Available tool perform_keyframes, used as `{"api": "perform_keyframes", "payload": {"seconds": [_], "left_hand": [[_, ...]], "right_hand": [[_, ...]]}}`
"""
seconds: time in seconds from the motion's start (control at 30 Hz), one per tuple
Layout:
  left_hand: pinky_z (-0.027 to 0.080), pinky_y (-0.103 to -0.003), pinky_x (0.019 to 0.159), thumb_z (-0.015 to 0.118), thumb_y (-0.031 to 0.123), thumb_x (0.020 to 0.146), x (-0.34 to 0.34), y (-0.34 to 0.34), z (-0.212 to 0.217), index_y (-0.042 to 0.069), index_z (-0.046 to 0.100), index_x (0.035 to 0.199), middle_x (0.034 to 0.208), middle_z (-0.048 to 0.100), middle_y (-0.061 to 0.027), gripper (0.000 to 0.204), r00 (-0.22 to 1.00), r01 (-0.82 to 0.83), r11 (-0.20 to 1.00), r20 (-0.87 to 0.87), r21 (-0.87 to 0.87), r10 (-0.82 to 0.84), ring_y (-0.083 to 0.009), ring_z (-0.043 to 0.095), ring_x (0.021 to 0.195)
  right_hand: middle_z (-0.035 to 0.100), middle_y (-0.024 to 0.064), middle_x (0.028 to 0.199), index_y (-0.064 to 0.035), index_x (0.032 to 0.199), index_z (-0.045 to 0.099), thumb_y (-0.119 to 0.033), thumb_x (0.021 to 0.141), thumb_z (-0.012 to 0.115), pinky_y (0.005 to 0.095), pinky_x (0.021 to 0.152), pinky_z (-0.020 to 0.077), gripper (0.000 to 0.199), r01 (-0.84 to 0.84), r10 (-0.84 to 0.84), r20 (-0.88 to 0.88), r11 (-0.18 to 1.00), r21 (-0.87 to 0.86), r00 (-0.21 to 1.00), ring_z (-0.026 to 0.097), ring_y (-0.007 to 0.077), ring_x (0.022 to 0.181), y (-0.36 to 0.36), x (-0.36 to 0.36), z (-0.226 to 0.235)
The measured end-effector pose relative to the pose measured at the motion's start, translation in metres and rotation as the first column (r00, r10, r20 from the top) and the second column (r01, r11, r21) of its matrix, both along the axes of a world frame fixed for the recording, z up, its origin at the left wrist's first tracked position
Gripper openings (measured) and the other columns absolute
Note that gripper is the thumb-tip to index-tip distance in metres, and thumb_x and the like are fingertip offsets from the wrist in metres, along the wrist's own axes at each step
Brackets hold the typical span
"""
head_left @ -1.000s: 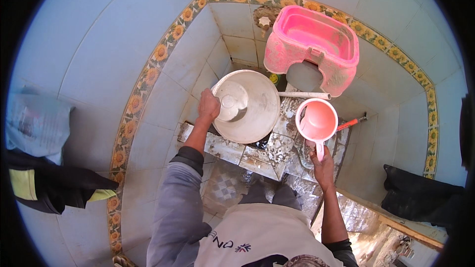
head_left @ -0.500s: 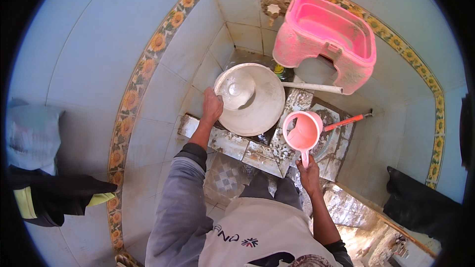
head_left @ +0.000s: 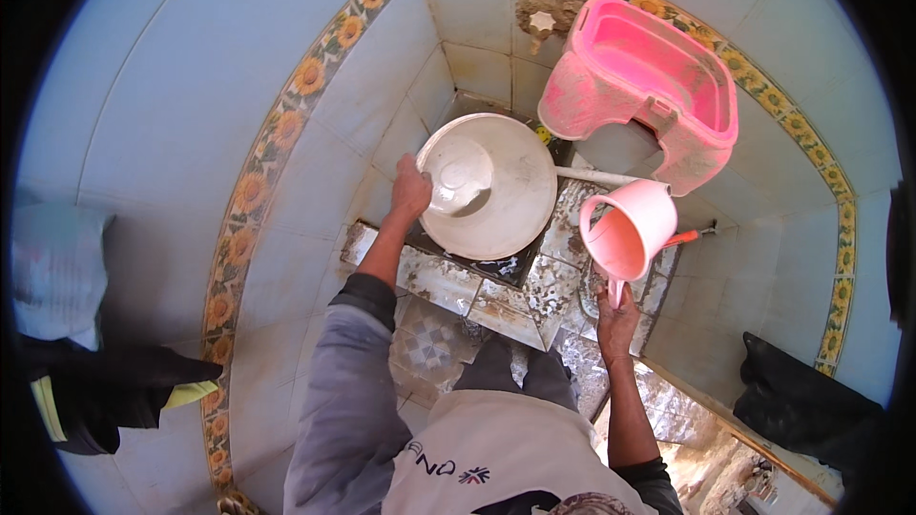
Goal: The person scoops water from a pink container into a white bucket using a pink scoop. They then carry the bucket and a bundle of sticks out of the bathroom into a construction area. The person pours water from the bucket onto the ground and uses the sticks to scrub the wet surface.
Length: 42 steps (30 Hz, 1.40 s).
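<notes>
While the left hand [head_left: 411, 193] is gripping the white basin's [head_left: 501, 200] rim, the right hand [head_left: 616, 313] is grasping a tilted pink jug [head_left: 630, 229]; rinsing seems underway, pouring needing aim.

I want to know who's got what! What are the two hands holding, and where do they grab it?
The right hand grips the pink plastic jug by its handle. The left hand holds the round white plastic basin at its left rim.

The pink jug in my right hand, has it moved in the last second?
Yes. The pink jug has tipped over toward the white bucket, against the pink stool.
</notes>
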<state>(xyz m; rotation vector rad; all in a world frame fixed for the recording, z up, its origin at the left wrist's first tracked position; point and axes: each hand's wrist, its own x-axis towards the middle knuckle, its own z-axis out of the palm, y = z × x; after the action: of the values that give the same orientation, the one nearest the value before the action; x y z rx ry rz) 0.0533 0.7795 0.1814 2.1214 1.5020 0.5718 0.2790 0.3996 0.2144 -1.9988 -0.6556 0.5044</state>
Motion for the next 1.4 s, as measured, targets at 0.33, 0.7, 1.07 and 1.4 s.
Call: {"api": "perform_keyframes", "payload": {"seconds": [0.33, 0.7, 1.07, 1.4], "left_hand": [[0.041, -0.044, 0.090, 0.050, 0.006, 0.081, -0.043, -0.010, 0.023, -0.006, 0.051, 0.106, 0.105, 0.058, -0.0248, 0.027, 0.980, -0.029, 0.994, 0.193, -0.106, 0.049, -0.0388, 0.056, 0.102], [0.043, -0.041, 0.086, 0.047, 0.009, 0.084, -0.065, -0.023, 0.003, -0.005, 0.049, 0.107, 0.102, 0.058, -0.0210, 0.027, 0.926, -0.231, 0.925, 0.223, -0.301, 0.304, -0.0304, 0.057, 0.092], [0.042, -0.039, 0.090, 0.048, 0.007, 0.082, -0.091, -0.034, 0.007, -0.009, 0.045, 0.117, 0.109, 0.057, -0.0226, 0.039, 0.851, -0.319, 0.876, 0.298, -0.361, 0.433, -0.0306, 0.056, 0.098], [0.042, -0.038, 0.090, 0.048, 0.006, 0.081, -0.076, -0.027, -0.022, -0.009, 0.045, 0.118, 0.108, 0.057, -0.0217, 0.040, 0.800, -0.274, 0.845, 0.378, -0.460, 0.466, -0.0300, 0.056, 0.097]], "right_hand": [[0.066, 0.0221, 0.088, 0.0070, 0.098, 0.060, -0.010, 0.089, 0.057, 0.0416, 0.070, 0.0482, 0.020, 0.038, -0.084, 0.315, 0.988, 0.149, 0.945, 0.064, 0.0374, 0.082, -0.006, 0.035, -0.030], [0.053, 0.0040, 0.067, -0.0020, 0.106, 0.049, -0.017, 0.093, 0.058, 0.0294, 0.045, 0.0377, 0.022, 0.364, -0.434, -0.566, 0.900, -0.240, 0.701, 0.049, 0.0113, 0.051, -0.078, 0.004, -0.070], [0.060, 0.0163, 0.110, 0.0074, 0.127, 0.048, -0.046, 0.078, 0.073, 0.0371, 0.086, 0.0454, 0.076, 0.159, -0.169, -0.273, 0.985, -0.061, 0.947, 0.058, 0.0266, 0.101, 0.028, 0.103, -0.032], [0.064, 0.0083, 0.086, 0.0009, 0.103, 0.060, -0.027, 0.086, 0.069, 0.0278, 0.060, 0.0480, 0.033, 0.312, -0.113, -0.524, 0.899, 0.308, 0.844, 0.059, 0.0121, 0.071, 0.157, 0.096, -0.012]]}}
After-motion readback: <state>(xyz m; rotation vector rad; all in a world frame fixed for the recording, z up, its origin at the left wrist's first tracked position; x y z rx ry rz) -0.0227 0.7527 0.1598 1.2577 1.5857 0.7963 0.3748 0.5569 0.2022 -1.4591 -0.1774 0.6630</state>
